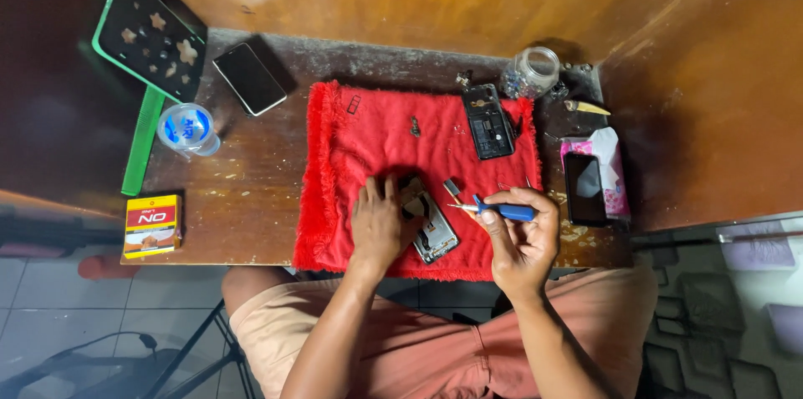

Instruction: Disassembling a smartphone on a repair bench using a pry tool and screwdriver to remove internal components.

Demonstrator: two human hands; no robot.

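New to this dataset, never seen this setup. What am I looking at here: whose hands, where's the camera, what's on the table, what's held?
There is no machine: one person works bare-handed, and a head-worn camera looks down on a wooden table. A red cloth covers its middle. The left hand presses down an opened phone. The right hand holds a blue screwdriver, tip towards that phone. Another opened phone body lies further back on the cloth. Around it are two dark phones, a glass jar, a sealed cup and a small box.

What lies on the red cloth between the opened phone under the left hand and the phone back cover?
A small grey part lies on the red cloth between the opened phone and back cover, in the head view.
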